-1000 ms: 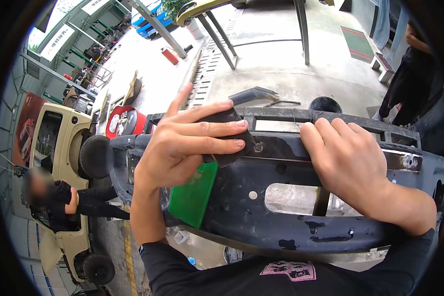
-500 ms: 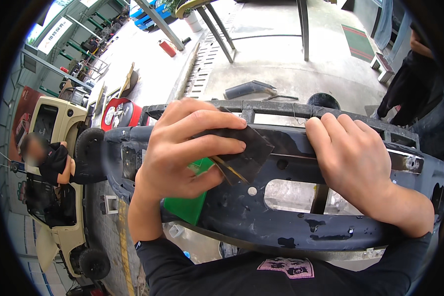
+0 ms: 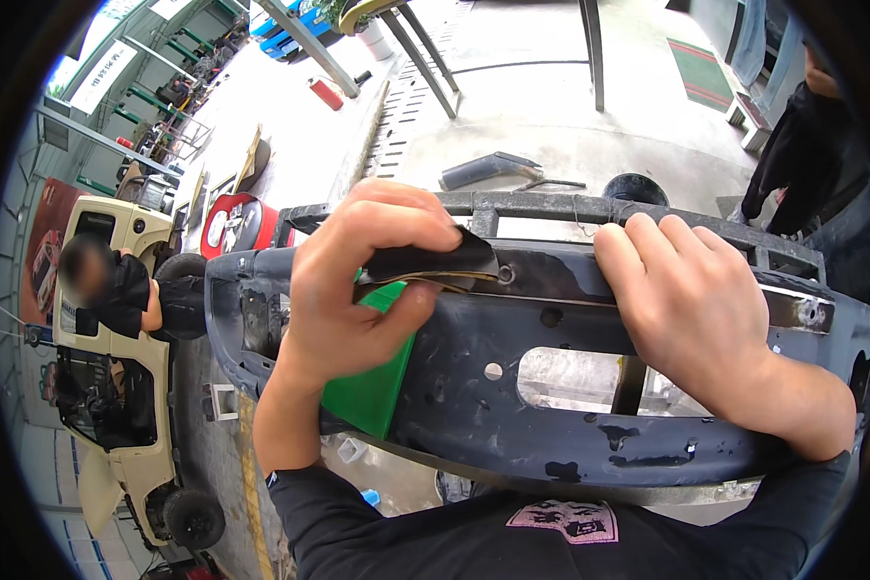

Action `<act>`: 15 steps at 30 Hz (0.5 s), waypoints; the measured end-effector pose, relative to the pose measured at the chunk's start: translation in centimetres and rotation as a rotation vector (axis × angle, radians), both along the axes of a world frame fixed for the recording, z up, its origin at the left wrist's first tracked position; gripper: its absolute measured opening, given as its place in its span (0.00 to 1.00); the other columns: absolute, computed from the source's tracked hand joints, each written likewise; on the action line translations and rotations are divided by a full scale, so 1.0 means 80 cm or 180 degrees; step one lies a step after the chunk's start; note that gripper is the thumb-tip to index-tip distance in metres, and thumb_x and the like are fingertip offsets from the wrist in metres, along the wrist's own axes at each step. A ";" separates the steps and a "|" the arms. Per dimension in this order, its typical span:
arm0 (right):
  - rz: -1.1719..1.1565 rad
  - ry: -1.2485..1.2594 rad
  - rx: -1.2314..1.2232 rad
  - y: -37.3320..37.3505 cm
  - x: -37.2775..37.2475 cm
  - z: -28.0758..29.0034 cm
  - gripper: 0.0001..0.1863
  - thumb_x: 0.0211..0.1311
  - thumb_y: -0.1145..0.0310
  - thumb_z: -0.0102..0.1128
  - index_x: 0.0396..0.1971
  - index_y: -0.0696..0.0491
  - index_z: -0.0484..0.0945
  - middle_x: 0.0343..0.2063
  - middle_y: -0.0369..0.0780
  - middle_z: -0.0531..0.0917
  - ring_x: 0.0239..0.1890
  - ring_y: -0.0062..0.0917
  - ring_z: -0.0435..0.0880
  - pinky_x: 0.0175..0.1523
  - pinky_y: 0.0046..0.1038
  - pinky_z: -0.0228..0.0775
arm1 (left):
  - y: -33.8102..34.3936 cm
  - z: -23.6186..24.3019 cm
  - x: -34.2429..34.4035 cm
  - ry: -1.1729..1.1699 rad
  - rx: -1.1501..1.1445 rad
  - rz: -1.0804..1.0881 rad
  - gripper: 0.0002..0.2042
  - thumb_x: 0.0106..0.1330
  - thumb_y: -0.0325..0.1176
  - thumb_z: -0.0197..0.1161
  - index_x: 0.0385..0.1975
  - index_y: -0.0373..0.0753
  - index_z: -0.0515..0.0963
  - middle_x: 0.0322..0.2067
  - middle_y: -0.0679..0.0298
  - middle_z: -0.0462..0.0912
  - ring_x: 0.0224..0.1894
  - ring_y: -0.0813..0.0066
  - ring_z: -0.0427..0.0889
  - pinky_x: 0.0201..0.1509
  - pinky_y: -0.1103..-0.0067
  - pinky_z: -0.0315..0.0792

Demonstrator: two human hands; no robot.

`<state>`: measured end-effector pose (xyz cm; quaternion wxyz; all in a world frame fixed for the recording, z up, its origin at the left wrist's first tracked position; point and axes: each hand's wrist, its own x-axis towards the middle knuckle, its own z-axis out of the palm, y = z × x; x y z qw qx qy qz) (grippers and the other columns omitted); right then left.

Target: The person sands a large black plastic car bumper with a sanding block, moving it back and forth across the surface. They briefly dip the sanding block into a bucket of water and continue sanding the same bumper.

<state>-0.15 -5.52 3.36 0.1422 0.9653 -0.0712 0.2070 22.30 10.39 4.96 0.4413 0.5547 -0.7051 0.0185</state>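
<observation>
In front of me lies a dark grey car bumper (image 3: 483,411) with an oblong opening, small holes and black patches. My left hand (image 3: 333,290) pinches a folded piece of black sandpaper (image 3: 435,259) between thumb and fingers, close above the bumper's far ridge. Below that hand a green flat sheet (image 3: 365,389) lies against the bumper, partly hidden by my wrist. My right hand (image 3: 691,304) is curled over the bumper's far edge, right of the middle. Its fingertips are hidden behind that edge.
A metal frame stand (image 3: 541,208) runs behind the bumper. Beyond it, a dark pipe-like piece (image 3: 488,171) and a black bucket (image 3: 635,188) are on the floor. One person (image 3: 116,290) is at the left by a beige off-road vehicle (image 3: 126,387); another (image 3: 797,145) stands far right.
The sandpaper has turned from hanging broad side toward me to lying nearly edge-on, and my left fingers have curled further over it. My right hand stays on the bumper.
</observation>
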 end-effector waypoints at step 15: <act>-0.0013 0.0044 -0.0007 0.007 -0.006 0.006 0.10 0.52 0.74 0.59 0.35 0.56 0.75 0.26 0.37 0.74 0.29 0.27 0.77 0.35 0.28 0.71 | -0.003 0.015 -0.024 -0.1067 -0.0178 -0.0010 0.17 0.41 0.12 0.66 0.34 0.35 0.83 0.31 0.57 0.85 0.32 0.64 0.84 0.37 0.75 0.76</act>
